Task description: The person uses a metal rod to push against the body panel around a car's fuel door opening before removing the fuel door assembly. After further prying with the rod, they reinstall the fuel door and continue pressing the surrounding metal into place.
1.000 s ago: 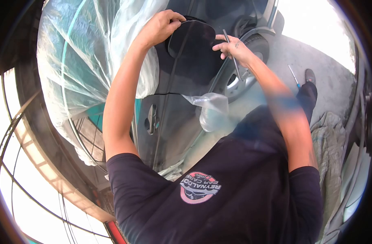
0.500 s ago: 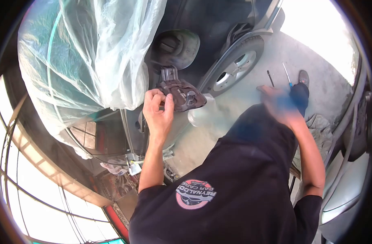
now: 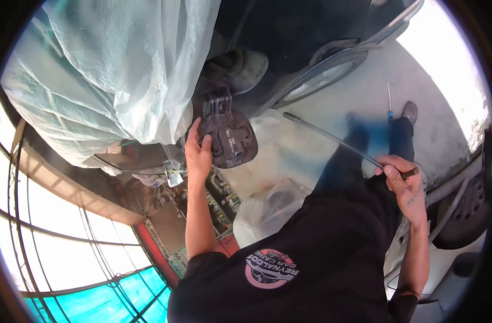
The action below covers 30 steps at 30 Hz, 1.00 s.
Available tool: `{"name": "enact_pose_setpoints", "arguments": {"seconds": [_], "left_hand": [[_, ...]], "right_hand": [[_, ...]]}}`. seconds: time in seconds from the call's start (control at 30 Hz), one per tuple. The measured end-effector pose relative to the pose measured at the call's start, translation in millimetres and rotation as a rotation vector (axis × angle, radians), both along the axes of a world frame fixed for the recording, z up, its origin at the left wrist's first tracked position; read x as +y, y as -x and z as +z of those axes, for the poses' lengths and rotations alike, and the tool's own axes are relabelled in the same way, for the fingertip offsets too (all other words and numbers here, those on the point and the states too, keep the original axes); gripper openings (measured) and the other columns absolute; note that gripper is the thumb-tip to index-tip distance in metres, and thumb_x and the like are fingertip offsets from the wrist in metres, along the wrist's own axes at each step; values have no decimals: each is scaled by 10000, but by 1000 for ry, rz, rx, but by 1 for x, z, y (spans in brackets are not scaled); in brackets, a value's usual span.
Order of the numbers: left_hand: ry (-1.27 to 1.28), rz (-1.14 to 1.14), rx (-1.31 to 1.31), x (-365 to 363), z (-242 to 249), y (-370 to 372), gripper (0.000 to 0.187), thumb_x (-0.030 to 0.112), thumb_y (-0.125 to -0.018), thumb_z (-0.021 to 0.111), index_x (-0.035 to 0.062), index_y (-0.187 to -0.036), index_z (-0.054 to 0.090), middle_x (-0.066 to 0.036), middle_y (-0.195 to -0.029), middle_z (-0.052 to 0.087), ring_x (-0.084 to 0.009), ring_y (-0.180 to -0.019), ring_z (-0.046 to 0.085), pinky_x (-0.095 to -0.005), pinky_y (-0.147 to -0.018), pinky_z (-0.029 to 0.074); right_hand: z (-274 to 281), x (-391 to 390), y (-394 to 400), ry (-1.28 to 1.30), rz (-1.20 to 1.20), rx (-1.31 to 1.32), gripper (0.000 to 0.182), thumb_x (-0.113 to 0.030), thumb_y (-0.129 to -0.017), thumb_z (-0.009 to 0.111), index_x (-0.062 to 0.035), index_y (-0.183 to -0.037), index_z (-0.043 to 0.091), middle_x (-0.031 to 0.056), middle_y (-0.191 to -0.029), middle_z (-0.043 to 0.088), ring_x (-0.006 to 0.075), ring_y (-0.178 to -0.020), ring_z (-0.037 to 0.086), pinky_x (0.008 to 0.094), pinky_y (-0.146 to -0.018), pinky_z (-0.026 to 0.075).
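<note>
A dark plastic fuel door point(image 3: 236, 141) stands swung out on its hinge arm, its inner side facing me. My left hand point(image 3: 198, 155) pinches its left edge, thumb on the inner face and fingers partly hidden at the rim. Just above the door is the fuel filler recess point(image 3: 239, 71), in shadow, in the car's dark body panel point(image 3: 281, 32). In my right hand point(image 3: 403, 185) is a long thin metal rod point(image 3: 334, 138), thicker at both ends. Its far end points up and left toward the fuel door, apart from it.
Translucent plastic sheeting point(image 3: 149, 70) drapes over the car at left. A wheel point(image 3: 324, 81) is beyond the door. A blue-handled screwdriver point(image 3: 389, 102) lies on the floor by my shoe point(image 3: 410, 111). Below the door are a plastic bag point(image 3: 267, 210) and cluttered small items point(image 3: 219, 202).
My right hand has come down and toward me, and the rod now points left across my legs. The fuel door has turned to show more of its inner face, my left hand still at its edge.
</note>
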<state>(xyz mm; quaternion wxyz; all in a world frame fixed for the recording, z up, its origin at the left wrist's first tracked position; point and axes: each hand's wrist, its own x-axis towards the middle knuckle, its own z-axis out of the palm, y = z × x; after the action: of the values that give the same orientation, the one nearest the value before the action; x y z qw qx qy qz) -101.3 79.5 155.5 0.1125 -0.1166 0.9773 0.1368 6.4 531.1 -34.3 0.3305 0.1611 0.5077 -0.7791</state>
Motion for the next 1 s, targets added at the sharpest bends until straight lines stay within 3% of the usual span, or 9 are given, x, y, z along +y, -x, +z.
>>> {"name": "enact_pose_setpoints", "arguments": {"seconds": [0.2,0.23,0.3,0.37,0.47,0.57,0.7,0.83,1.0], "left_hand": [[77,105,0,30,-12,-8,544,-63,-999,533,-38,-1541,490,-240,-1295,703,-228,-1135,678,-317,-1023,490],[91,27,11,-1,0,-9,539,-57,-1000,535,-24,-1537,499,-243,-1297,696,-278,-1124,687,-336,-1018,500],[109,-17,58,0,-7,-9,534,-51,-1001,537,-10,-1533,508,-246,-1299,688,-327,-1113,696,-355,-1013,510],[374,-245,135,17,-4,-7,531,-60,-984,540,25,-1508,540,-257,-1356,623,-433,-1113,662,-423,-1020,514],[441,-206,143,34,0,-10,553,-87,-932,562,50,-1468,582,-240,-1433,552,-464,-1183,608,-487,-1037,495],[577,-453,64,23,1,-11,608,-113,-867,585,78,-1443,614,-220,-1493,515,-447,-1268,571,-513,-1072,468],[701,-502,-26,29,2,-14,590,-113,-806,598,72,-1362,672,-193,-1483,530,-438,-1376,495,-581,-1147,385],[806,-414,-87,58,0,-26,579,-114,-789,591,61,-1333,687,-190,-1477,527,-446,-1465,425,-641,-1241,272],[708,-423,-94,73,-22,-40,473,-72,-818,632,33,-1274,705,-181,-1453,543,-440,-1477,435,-661,-1251,250]], "right_hand": [[6,-11,91,-37,-4,505,231,-28,-992,664,37,-1207,717,96,-850,601,161,-746,522,316,-681,420],[27,-49,86,-75,-69,551,247,-25,-979,670,33,-1214,714,104,-838,575,171,-739,509,328,-677,412],[24,-68,107,-80,-41,560,248,-22,-977,666,32,-1214,715,108,-841,579,181,-735,512,329,-674,415],[25,-83,118,-80,-2,566,250,-18,-975,663,32,-1214,716,112,-843,583,191,-731,515,331,-671,419],[22,-104,123,-39,-3,512,240,-14,-971,648,35,-1196,715,117,-840,578,214,-719,516,342,-661,428],[10,-112,130,-71,-41,611,231,-21,-972,633,43,-1181,706,123,-834,586,232,-683,504,355,-645,435],[1,-114,158,-17,-69,596,107,-37,-948,629,66,-972,640,148,-759,546,243,-632,477,387,-617,416],[-5,-103,176,35,-27,539,152,-34,-923,616,57,-831,537,157,-686,487,262,-604,444,410,-596,393],[-20,-108,177,90,15,548,77,-28,-912,621,48,-906,632,186,-713,563,322,-619,528,424,-613,437]]}}
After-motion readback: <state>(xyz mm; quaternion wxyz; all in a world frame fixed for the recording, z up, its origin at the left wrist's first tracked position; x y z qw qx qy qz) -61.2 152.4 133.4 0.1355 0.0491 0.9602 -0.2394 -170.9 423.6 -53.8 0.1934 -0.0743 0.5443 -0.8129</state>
